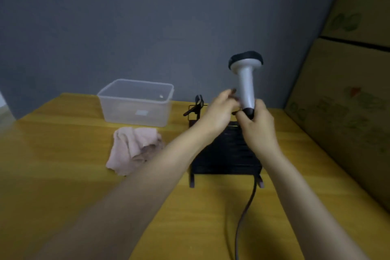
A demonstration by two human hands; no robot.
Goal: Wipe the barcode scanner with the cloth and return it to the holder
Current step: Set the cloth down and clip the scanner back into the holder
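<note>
A grey barcode scanner with a black head stands upright in the air above the table's far right side. My right hand grips the black base of its handle. My left hand touches the lower handle from the left, fingers curled on it. A crumpled pink cloth lies on the yellow table, left of my left forearm, with nobody holding it. The black holder sits below my hands, with a thin black clip arm rising at its back. A dark cable runs from under the holder toward me.
A transparent plastic box stands at the back of the table against the grey wall. Stacked cardboard boxes form a wall along the table's right edge.
</note>
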